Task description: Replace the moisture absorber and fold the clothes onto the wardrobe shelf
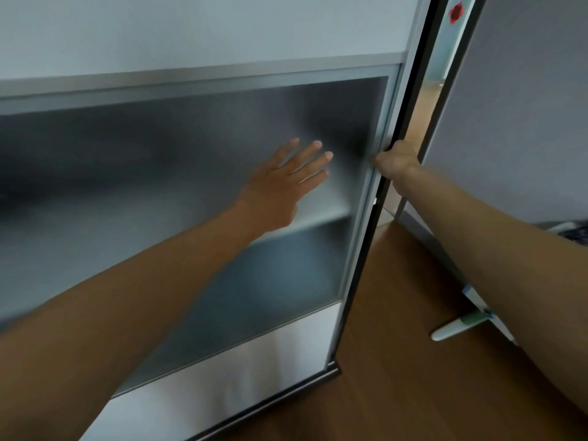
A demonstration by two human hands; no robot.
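- On the frosted wardrobe door (143,173) — left hand (280,186) spread flat, holding nothing; could slip on the glass.
- Behind it, shelf (321,216) shows dimly; absorber, clothes unseen.
- At the door edge (370,198), right hand (396,162) curled round it — pinch risk if the door slides.

The right hand (396,160) wraps the door edge (378,198), its fingers hidden behind it. Behind the frosted panel (159,186) only a dim shelf (318,218) shows. The red sticker (456,12) is unreadable; patterned cloth (576,232) is cut off at right.
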